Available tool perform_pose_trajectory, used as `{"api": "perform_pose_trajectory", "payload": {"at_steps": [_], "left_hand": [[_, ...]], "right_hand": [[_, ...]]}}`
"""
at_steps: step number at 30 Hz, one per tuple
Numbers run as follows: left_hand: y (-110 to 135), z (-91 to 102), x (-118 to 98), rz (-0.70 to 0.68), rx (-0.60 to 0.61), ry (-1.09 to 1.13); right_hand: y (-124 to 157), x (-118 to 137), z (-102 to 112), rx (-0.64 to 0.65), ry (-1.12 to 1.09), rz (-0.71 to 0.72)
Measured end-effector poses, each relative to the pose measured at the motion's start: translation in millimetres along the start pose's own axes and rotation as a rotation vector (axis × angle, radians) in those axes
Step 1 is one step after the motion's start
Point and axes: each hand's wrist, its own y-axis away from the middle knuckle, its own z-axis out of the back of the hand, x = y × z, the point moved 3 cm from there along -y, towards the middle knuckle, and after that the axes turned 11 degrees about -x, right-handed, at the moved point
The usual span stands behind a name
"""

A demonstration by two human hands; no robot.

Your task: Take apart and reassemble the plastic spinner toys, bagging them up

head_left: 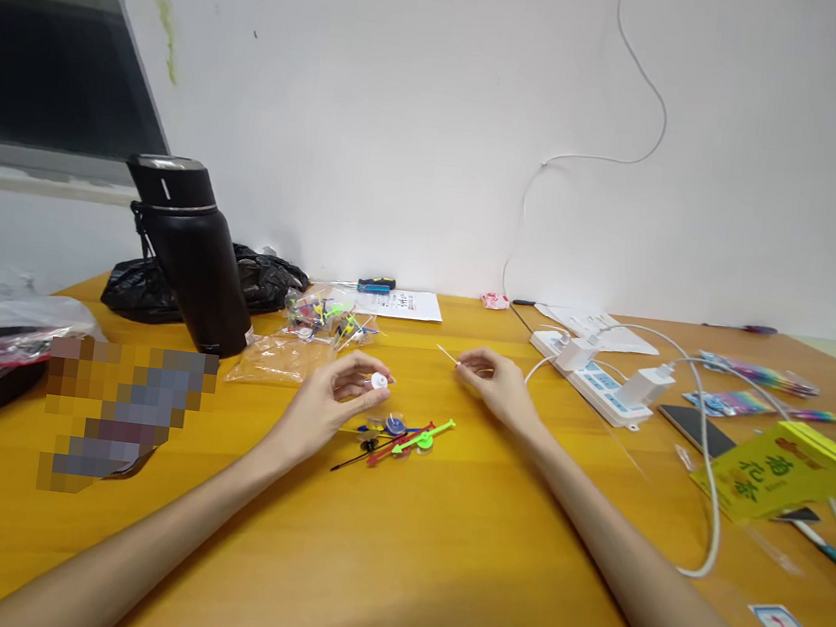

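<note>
I hold one part in each hand, with the hands apart. My left hand (325, 394) pinches a small white round piece (378, 381) between thumb and fingertips; its face is exposed, presumably so that I can see its surface. My right hand (498, 385) pinches a thin white strip (447, 354) near one end, which leaves the other end projecting free toward the left. (The strip is too small in view to tell its exact shape.)

A loose pile of coloured arrows (424, 441) lies on the table (479, 572) below and between my hands, likely placed there for short reach. Beyond my left hand sit a clear bag (273, 359) and, behind it, a heap of small coloured parts (331, 316).

Clearances: the bare tabletop between my forearms is open toward the near edge. To the left, the black bottle (194, 258) stands tall near the clear bag and limits reach. To the right, the power strip (598, 386) and its looping white cable (715, 529) bound the lateral room. The wall (423, 133) closes the far side.
</note>
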Motion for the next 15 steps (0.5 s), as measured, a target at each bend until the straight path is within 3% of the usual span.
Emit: {"api": "perform_pose_trajectory", "payload": {"at_steps": [6, 10, 15], "left_hand": [[2, -0.5, -1, 0.019, 0.021, -0.003], [1, -0.2, -1, 0.023, 0.012, -0.010], [1, -1.1, 3, 0.023, 0.026, -0.022]], "right_hand": [[-1, -7, 2, 0.016, 0.204, 0.096], [2, -4, -11, 0.093, 0.103, 0.145], [-1, 5, -43, 0.232, -0.044, 0.192]]}}
